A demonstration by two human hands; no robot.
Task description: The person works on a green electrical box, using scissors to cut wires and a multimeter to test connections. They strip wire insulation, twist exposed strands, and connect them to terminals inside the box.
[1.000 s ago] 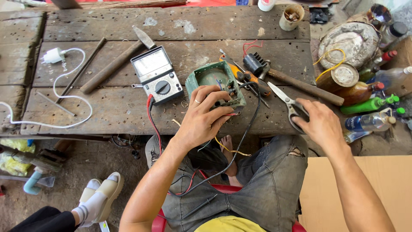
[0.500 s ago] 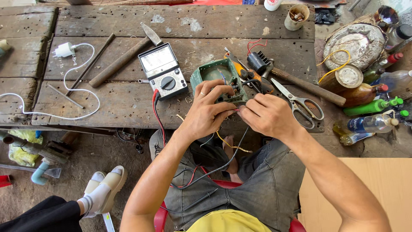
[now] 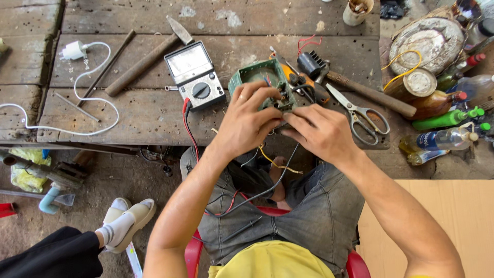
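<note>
A green circuit board (image 3: 256, 75) lies at the near edge of the wooden bench (image 3: 154, 110), with small parts and wires on it. My left hand (image 3: 248, 121) rests on the board's near side, fingers curled onto the components. My right hand (image 3: 322, 133) meets it from the right, fingertips pinching at the same spot on the board. What is between the fingertips is too small to tell. An analog multimeter (image 3: 194, 75) sits just left of the board, its red and black leads (image 3: 189, 128) running down over the bench edge to my lap.
Scissors (image 3: 356, 115), a hammer (image 3: 145, 61), a wooden-handled tool (image 3: 360, 87) and pliers (image 3: 300, 83) lie around the board. A white charger cable (image 3: 77, 92) is at left. Bottles (image 3: 445, 121) and tape rolls crowd the right. Another person's sandalled foot (image 3: 126, 221) is on the floor at lower left.
My right hand left the scissors on the right and moved left to join my left hand at the green board. The view has come closer.
</note>
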